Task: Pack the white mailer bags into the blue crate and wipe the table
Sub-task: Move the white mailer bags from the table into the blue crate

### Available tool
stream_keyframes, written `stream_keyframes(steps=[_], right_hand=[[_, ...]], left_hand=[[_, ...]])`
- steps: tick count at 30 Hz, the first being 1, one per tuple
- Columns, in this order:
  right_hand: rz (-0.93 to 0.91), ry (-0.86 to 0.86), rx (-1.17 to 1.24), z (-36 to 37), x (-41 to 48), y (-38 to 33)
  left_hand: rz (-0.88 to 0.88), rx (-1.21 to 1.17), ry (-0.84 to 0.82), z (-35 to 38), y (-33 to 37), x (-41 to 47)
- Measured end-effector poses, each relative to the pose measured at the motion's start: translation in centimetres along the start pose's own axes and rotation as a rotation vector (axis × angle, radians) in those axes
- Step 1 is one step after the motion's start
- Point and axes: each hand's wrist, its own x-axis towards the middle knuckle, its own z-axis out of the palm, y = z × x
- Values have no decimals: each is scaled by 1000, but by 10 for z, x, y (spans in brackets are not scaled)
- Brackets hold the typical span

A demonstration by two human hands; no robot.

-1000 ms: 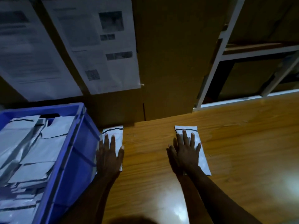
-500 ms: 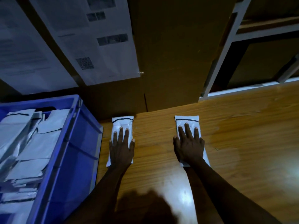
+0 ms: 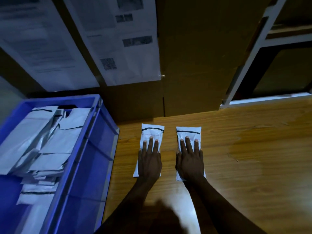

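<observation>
Head camera looks down on a wooden tabletop [image 3: 244,166] in dim light, and both arms of the person reach forward over it, nearly straight and side by side. Left hand [image 3: 149,159] lies flat, palm down, on a white mailer bag [image 3: 152,131]; its fingers [image 3: 150,144] are stretched out and a little apart, pressing on the bag and not curled around it. Right hand [image 3: 190,160] has the same pose on a second white mailer bag [image 3: 189,132], with fingers straight, slightly spread, resting on top. So two bags are on the tabletop, one under each hand. They lie parallel, near each other but not touching, each with a dark line across its far end.

Blue crate [image 3: 94,149] stands to the left of these two bags, just beside the one under the left hand. Inside the crate there is a loose heap of white mailer bags [image 3: 50,141], overlapping each other; I cannot count them exactly, but they are many. Beyond the crate, brown cardboard boxes [image 3: 194,56] stand at the far edge of the tabletop, and two large printed paper sheets [image 3: 118,39] are fixed on them. Farther right from the crate, behind the boxes, a white shelf frame [image 3: 249,53] is seen.
</observation>
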Motion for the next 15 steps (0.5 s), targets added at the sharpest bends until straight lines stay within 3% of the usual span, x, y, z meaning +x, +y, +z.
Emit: stream_keyframes(steps=[7,15], right_hand=[[-30,78,76,-13,4,-15],[-169,252,183,-99,20,-103]], left_hand=[[2,-67,64,-31,7,0],[101,-238,367,-159,17,12]])
